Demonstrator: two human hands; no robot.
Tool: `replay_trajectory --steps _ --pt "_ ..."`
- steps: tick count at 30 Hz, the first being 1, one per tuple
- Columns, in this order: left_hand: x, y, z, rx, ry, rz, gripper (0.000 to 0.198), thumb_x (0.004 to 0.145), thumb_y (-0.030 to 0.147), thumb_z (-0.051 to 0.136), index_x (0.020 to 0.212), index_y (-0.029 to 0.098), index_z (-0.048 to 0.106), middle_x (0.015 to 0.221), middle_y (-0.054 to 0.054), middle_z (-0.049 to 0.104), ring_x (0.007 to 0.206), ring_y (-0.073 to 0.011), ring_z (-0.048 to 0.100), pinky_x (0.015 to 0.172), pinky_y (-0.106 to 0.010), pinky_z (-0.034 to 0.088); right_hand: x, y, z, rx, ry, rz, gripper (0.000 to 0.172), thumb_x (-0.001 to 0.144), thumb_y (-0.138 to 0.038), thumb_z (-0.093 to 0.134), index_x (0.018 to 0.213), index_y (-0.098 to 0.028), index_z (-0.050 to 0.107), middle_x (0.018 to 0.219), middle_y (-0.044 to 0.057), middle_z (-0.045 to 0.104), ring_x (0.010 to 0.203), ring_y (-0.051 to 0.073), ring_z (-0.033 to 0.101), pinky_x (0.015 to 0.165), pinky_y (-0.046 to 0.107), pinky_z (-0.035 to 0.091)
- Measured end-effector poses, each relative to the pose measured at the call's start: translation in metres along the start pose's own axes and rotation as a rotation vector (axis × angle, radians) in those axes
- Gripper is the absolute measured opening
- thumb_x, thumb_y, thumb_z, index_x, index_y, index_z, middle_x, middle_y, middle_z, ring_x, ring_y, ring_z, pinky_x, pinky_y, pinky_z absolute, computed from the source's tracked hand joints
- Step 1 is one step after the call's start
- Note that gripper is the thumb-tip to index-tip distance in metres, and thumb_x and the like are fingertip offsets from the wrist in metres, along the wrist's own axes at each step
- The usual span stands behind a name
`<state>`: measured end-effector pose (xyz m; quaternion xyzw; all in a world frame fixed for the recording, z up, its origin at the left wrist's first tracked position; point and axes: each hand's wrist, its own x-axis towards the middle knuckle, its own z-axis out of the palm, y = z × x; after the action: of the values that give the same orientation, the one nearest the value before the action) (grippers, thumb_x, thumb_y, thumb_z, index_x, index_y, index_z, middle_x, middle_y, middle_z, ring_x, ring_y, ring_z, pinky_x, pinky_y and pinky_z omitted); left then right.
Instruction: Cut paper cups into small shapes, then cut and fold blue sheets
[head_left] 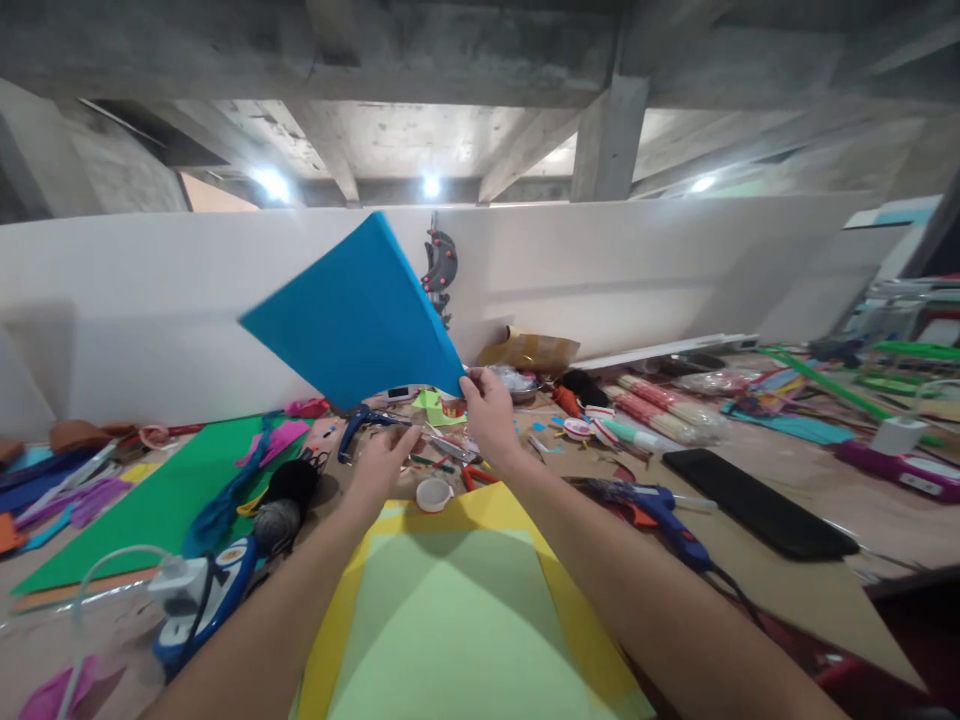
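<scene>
My right hand pinches the lower right corner of a blue craft sheet, which stands tilted above the table against the white partition. Below the sheet, my left hand has its fingers stretched out and holds nothing that I can see. Pale green sheets lie over yellow sheets between my forearms. A small round white lid-like piece is at their far edge. Close by my hands are orange-handled scissors or pliers and a dark blue glue gun.
Left lie a green sheet, dark yarn balls and a blue power strip. To the right are another glue gun with a cable, a black phone-like slab, packed sticks and a purple power strip. A white partition stands behind.
</scene>
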<state>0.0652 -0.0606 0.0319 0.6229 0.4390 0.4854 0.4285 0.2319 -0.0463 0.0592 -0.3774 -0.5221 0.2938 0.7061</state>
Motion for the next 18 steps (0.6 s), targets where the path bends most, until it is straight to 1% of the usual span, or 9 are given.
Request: replay_trajectory --steps 2,4,6,8,10,13,16,17,18 --pt "0.001 -0.001 0.002 -0.249 -0.029 -0.116 0.046 0.07 0.055 0.07 0.091 0.014 0.065 0.09 -0.01 0.071 0.082 -0.0194 0.066 0.066 -0.026 0.048 -0.004 0.004 0.001 0.181 -0.039 0.077 0.019 0.078 -0.041 0.056 0.087 -0.024 0.051 0.088 -0.001 0.058 0.068 0.013 0.056 0.061 0.027 0.051" --pt "0.001 0.0 0.004 -0.495 -0.07 -0.168 0.043 0.072 0.049 0.073 0.096 0.015 0.064 0.097 -0.011 0.07 0.084 -0.0182 0.067 0.068 -0.026 0.05 -0.01 0.011 0.003 0.332 -0.075 0.172 0.026 0.073 -0.042 0.062 0.086 -0.024 0.05 0.086 -0.003 0.058 0.063 0.01 0.054 0.06 0.026 0.051" --pt "0.0 0.003 0.004 -0.679 -0.109 -0.155 0.034 0.076 0.042 0.072 0.093 0.015 0.063 0.098 -0.01 0.07 0.088 -0.0179 0.067 0.071 -0.027 0.052 -0.017 0.015 0.005 0.436 -0.094 0.278 0.032 0.066 -0.042 0.069 0.086 -0.024 0.051 0.084 -0.004 0.058 0.061 0.009 0.053 0.058 0.025 0.051" --pt "0.0 0.008 0.002 -0.792 -0.097 -0.11 0.023 0.078 0.034 0.071 0.09 0.016 0.063 0.095 -0.008 0.07 0.089 -0.0173 0.067 0.072 -0.026 0.053 -0.023 0.016 0.007 0.475 -0.1 0.368 0.037 0.062 -0.041 0.073 0.086 -0.023 0.052 0.081 -0.004 0.058 0.06 0.009 0.054 0.056 0.024 0.051" --pt "0.0 0.011 0.0 -0.858 -0.036 -0.072 0.017 0.077 0.026 0.072 0.088 0.017 0.063 0.088 -0.004 0.071 0.083 -0.0153 0.068 0.067 -0.024 0.053 -0.028 0.013 0.008 0.467 -0.114 0.417 0.039 0.061 -0.042 0.076 0.085 -0.022 0.052 0.075 -0.005 0.057 0.059 0.009 0.055 0.053 0.023 0.05" --pt "-0.001 0.012 -0.001 -0.919 0.018 -0.043 0.014 0.076 0.02 0.072 0.086 0.018 0.062 0.08 0.0 0.07 0.069 -0.0117 0.066 0.058 -0.021 0.051 -0.037 0.008 0.013 0.454 -0.158 0.428 0.04 0.06 -0.043 0.077 0.083 -0.022 0.051 0.067 -0.006 0.055 0.056 0.009 0.055 0.051 0.022 0.048" --pt "-0.001 0.013 -0.001 -0.895 0.008 -0.089 0.015 0.079 0.024 0.07 0.09 0.017 0.063 0.077 0.0 0.07 0.054 -0.0092 0.06 0.046 -0.019 0.047 -0.044 0.007 0.019 0.425 -0.228 0.398 0.04 0.062 -0.045 0.076 0.082 -0.022 0.05 0.065 -0.007 0.054 0.053 0.008 0.051 0.051 0.022 0.047" --pt "-0.001 0.013 0.0 -0.874 0.015 -0.122 0.016 0.08 0.025 0.069 0.092 0.016 0.063 0.077 -0.001 0.07 0.05 -0.0085 0.058 0.042 -0.019 0.046 -0.045 0.008 0.02 0.402 -0.262 0.392 0.039 0.064 -0.047 0.074 0.082 -0.022 0.05 0.064 -0.007 0.053 0.052 0.008 0.051 0.051 0.022 0.047" --pt "0.0 0.013 0.0 -0.857 0.048 -0.154 0.017 0.081 0.025 0.068 0.094 0.015 0.063 0.075 -0.001 0.069 0.046 -0.0077 0.056 0.039 -0.018 0.044 -0.045 0.008 0.02 0.362 -0.301 0.389 0.038 0.066 -0.048 0.073 0.082 -0.022 0.051 0.064 -0.007 0.054 0.053 0.009 0.051 0.051 0.023 0.047"
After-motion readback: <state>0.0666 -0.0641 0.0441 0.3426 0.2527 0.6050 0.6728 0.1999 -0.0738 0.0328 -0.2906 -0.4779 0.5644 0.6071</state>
